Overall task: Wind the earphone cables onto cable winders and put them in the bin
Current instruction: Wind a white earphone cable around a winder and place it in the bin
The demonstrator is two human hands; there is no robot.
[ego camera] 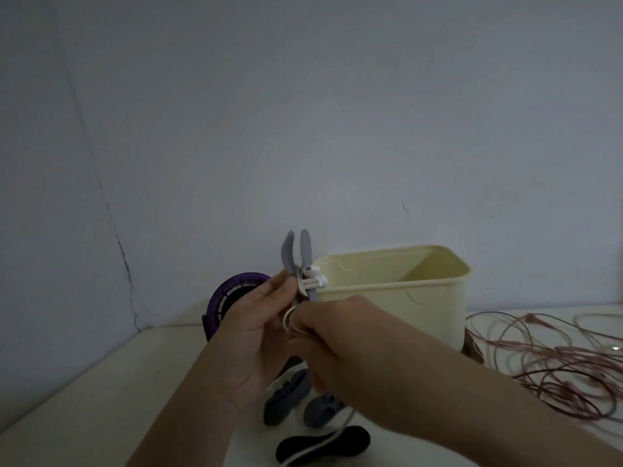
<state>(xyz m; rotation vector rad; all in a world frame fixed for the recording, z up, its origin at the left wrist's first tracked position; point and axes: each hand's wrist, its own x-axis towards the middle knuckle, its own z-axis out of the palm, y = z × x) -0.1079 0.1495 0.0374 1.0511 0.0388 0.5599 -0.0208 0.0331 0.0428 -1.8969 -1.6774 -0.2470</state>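
Fingers (273,288) of the left hand (256,335) clamp the grey cable winder (297,254) upright, while the right hand (337,335) pinches its white earphone cable (310,284).

— What kind of place is this?

— A plain indoor room, dimly lit. It looks like a corner of a home or a small workroom; I cannot tell which.

— What shows it?

— A plain painted wall (337,112) fills most of the view, with a thin dark crack (118,237) running down its left part. A pale tabletop (101,382) sits right against it.

— And on the table?

— Small household things: a cream plastic bin (387,315) by the wall, a round purple slatted object (222,298) beside it, a loose tangle of pink earphone cables (556,375), and grey and black cable winders (286,396).
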